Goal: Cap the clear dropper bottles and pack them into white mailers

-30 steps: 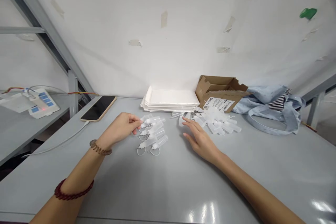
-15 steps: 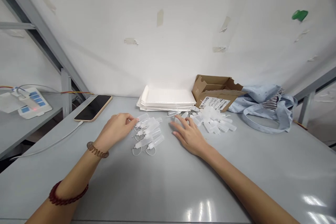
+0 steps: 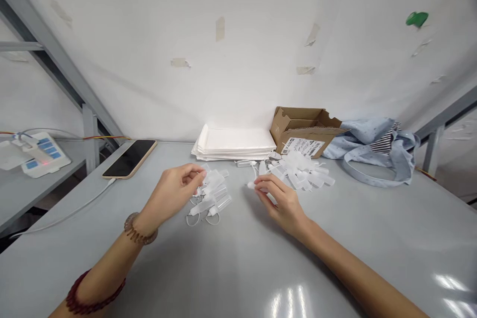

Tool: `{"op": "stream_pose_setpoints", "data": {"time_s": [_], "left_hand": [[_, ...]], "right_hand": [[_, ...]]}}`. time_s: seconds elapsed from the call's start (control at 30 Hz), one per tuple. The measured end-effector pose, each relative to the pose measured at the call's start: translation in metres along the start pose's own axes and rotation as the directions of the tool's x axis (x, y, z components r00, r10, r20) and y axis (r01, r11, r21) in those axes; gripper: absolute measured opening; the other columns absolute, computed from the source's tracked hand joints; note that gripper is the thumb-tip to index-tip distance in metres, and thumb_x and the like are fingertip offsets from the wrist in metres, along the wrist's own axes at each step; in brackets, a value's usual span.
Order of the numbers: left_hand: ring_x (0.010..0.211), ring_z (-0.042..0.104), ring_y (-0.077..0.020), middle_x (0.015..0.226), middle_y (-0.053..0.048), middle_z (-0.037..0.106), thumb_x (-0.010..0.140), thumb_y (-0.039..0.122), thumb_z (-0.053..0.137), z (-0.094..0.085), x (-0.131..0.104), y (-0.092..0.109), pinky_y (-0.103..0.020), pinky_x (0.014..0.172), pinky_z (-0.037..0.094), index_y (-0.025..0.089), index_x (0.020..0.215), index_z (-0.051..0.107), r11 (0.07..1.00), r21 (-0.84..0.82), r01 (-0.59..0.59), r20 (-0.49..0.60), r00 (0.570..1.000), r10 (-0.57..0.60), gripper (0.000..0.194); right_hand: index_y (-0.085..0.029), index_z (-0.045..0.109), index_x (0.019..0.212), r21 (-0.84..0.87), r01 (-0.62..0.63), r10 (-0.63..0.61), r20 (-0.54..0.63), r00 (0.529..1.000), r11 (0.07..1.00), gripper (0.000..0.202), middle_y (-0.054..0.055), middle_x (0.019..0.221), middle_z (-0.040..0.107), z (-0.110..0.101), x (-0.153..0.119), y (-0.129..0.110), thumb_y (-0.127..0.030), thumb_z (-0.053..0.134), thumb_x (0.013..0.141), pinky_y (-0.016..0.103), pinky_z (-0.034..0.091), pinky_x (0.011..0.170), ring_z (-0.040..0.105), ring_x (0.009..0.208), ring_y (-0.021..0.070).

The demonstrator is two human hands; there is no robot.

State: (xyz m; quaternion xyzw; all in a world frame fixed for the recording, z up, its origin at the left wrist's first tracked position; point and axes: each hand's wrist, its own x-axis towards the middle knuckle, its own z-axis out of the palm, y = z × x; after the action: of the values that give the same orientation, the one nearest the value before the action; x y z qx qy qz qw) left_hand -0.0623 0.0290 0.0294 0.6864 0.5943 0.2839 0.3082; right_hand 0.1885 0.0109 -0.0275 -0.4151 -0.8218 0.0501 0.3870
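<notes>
Several small translucent bottles (image 3: 210, 200) with thin looped straps lie in a group on the grey table left of centre. Over the upper left of that group is my left hand (image 3: 175, 191), its fingers curled and fingertips close together; whether something is between them is hidden. My right hand (image 3: 281, 203) pinches a small white cap (image 3: 251, 185) with a strap, just above the table. Behind and beside it, a larger pile of translucent bottles (image 3: 298, 166) lies in front of the box.
A stack of white sheets or bags (image 3: 234, 144) and an open cardboard box (image 3: 309, 131) stand along the wall. A phone (image 3: 130, 158) on a cable lies at the left, a light blue cloth bag (image 3: 372, 154) at the right. Metal frame bars flank the table.
My right hand has closed from spread fingers into a pinch on the small white cap. My left hand has shifted slightly right over the left group. The view has tilted a little.
</notes>
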Motion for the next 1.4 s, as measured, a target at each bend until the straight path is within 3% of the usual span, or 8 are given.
{"op": "stream_pose_setpoints", "data": {"time_s": [0.07, 0.23, 0.4, 0.67, 0.9, 1.2, 1.4], "left_hand": [[0.062, 0.061, -0.0153, 0.076, -0.002, 0.066, 0.083, 0.045, 0.051, 0.006, -0.006, 0.006, -0.024, 0.057, 0.048, 0.018, 0.099, 0.061, 0.993, -0.117, -0.018, 0.069, 0.997, 0.026, 0.033], [0.061, 0.059, -0.0132, 0.083, -0.003, 0.065, 0.086, 0.043, 0.049, 0.016, -0.014, 0.013, -0.023, 0.052, 0.047, 0.018, 0.116, 0.055, 0.972, -0.234, -0.03, 0.174, 0.982, 0.072, 0.039], [0.061, 0.058, -0.0116, 0.084, -0.002, 0.064, 0.088, 0.042, 0.05, 0.015, -0.015, 0.009, -0.024, 0.057, 0.048, 0.019, 0.113, 0.057, 0.93, -0.368, 0.01, 0.249, 0.965, 0.088, 0.035], [0.062, 0.057, -0.0114, 0.085, -0.002, 0.065, 0.086, 0.041, 0.055, 0.013, -0.012, 0.006, -0.025, 0.057, 0.047, 0.02, 0.1, 0.063, 0.898, -0.437, 0.049, 0.269, 0.96, 0.079, 0.026], [0.061, 0.056, -0.0117, 0.064, 0.002, 0.061, 0.08, 0.038, 0.063, 0.015, -0.013, 0.009, -0.023, 0.059, 0.047, 0.017, 0.088, 0.064, 0.897, -0.43, 0.1, 0.313, 0.949, 0.045, 0.022], [0.061, 0.056, -0.0114, 0.064, 0.0, 0.064, 0.078, 0.036, 0.066, 0.016, -0.011, 0.008, -0.023, 0.061, 0.048, 0.017, 0.09, 0.069, 0.881, -0.463, 0.098, 0.295, 0.954, 0.048, 0.022], [0.07, 0.056, -0.0106, 0.082, 0.0, 0.064, 0.083, 0.037, 0.062, 0.015, -0.012, 0.005, -0.021, 0.064, 0.047, 0.024, 0.096, 0.072, 0.882, -0.471, 0.0, 0.229, 0.966, 0.123, 0.021]], "right_hand": [[-0.023, 0.058, 0.088, 0.132, 0.002, 0.005, -0.051, 0.999, 0.991, 0.015, 0.008, 0.094, 0.062, -0.007, -0.002, -0.013, -0.016, 0.045, 0.09, 0.03, 0.051, 0.068, 0.062, 0.081, 0.0168], [-0.023, 0.063, 0.085, 0.411, -0.034, 0.044, -0.015, 0.999, 0.911, 0.015, 0.005, 0.092, 0.065, -0.018, -0.004, -0.041, -0.01, 0.057, 0.083, 0.028, 0.05, 0.068, 0.063, 0.08, 0.0155], [-0.022, 0.066, 0.08, 0.577, -0.18, 0.171, 0.071, 0.983, 0.797, 0.011, 0.004, 0.09, 0.065, -0.019, -0.005, -0.046, -0.012, 0.063, 0.081, 0.027, 0.05, 0.061, 0.062, 0.072, 0.014], [-0.021, 0.067, 0.075, 0.681, -0.287, 0.293, 0.111, 0.95, 0.673, 0.006, 0.004, 0.088, 0.065, -0.02, -0.004, -0.042, -0.017, 0.067, 0.078, 0.028, 0.052, 0.059, 0.061, 0.069, 0.0136], [-0.021, 0.068, 0.074, 0.733, -0.29, 0.294, 0.128, 0.947, 0.616, 0.005, 0.003, 0.087, 0.065, -0.021, -0.003, -0.045, -0.017, 0.069, 0.076, 0.026, 0.053, 0.059, 0.062, 0.066, 0.0119], [-0.022, 0.068, 0.075, 0.816, -0.379, 0.384, 0.212, 0.899, 0.436, 0.007, 0.0, 0.091, 0.063, -0.023, -0.003, -0.045, -0.016, 0.069, 0.076, 0.024, 0.055, 0.062, 0.064, 0.063, 0.009], [-0.021, 0.066, 0.075, 0.84, -0.417, 0.432, 0.252, 0.866, 0.348, 0.004, 0.001, 0.092, 0.065, -0.021, 0.0, -0.039, -0.019, 0.069, 0.077, 0.025, 0.054, 0.061, 0.067, 0.062, 0.0106]]}}
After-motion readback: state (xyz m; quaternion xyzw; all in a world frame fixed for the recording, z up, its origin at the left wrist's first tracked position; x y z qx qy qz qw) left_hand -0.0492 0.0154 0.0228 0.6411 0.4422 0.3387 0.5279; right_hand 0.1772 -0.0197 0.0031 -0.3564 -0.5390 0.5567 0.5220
